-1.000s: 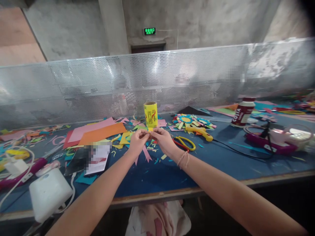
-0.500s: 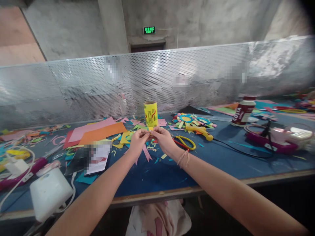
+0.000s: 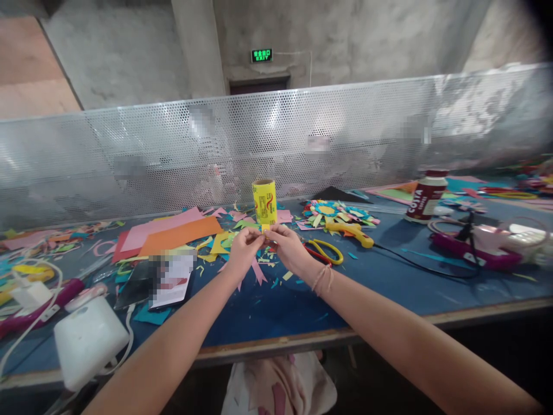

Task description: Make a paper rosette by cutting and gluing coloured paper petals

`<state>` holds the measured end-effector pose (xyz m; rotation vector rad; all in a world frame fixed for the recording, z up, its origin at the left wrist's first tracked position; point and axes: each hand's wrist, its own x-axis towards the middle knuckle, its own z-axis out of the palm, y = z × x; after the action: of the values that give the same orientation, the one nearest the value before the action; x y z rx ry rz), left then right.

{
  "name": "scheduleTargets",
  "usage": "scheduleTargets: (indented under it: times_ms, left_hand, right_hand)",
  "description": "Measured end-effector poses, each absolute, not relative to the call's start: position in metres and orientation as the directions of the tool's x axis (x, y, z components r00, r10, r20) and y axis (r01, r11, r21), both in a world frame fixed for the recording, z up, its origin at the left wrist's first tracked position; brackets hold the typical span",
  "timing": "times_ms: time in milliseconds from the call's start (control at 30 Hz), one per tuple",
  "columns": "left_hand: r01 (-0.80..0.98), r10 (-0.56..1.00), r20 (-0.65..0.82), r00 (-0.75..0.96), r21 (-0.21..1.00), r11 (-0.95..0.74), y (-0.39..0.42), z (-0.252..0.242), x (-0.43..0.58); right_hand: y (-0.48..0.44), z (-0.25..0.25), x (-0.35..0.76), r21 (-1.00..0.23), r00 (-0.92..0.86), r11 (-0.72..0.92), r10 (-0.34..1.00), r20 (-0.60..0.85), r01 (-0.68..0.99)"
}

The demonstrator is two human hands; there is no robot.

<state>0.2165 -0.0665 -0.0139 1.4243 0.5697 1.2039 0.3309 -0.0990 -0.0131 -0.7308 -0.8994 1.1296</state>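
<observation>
My left hand (image 3: 247, 246) and my right hand (image 3: 287, 245) meet above the middle of the blue table, fingertips pinched together. Between them a small yellow piece of paper (image 3: 266, 227) pokes up; the rest of it is hidden by my fingers. Just behind stands a yellow cardboard tube (image 3: 265, 202), upright. Pink paper strips (image 3: 258, 271) hang or lie below my hands; I cannot tell which. Right of my right hand lie scissors with red and yellow handles (image 3: 330, 252), their blades hidden, and a yellow hot glue gun (image 3: 352, 232).
Orange paper (image 3: 181, 235), a phone (image 3: 173, 282) and a white charger box (image 3: 90, 340) are on the left. Paper flowers (image 3: 330, 208) and a Costa bottle (image 3: 427, 196) stand rightward. Purple power strips (image 3: 475, 252) with cables lie at the sides. A perforated metal screen (image 3: 276, 144) closes the back.
A little more of the yellow paper shows above my fingertips. Both hands stay in nearly the same place, and the view has shifted slightly.
</observation>
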Motion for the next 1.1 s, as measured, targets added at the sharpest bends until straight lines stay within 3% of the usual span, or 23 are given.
scheduleTargets:
  times_ms: [600, 1100]
  left_hand:
    - [-0.174, 0.819, 0.426, 0.385, 0.905, -0.389, -0.0627, -0.019, 0.2172]
    - [-0.211, 0.832, 0.394, 0.392, 0.918, -0.335, -0.0651, -0.0161, 0.2171]
  right_hand:
    - [-0.1075, -0.0036, 0.3304, -0.828, 0.105, 0.254, 0.967, 0.234, -0.5]
    - [-0.1025, -0.0086, 0.3344, -0.819, 0.096, 0.249, 0.967, 0.234, -0.516]
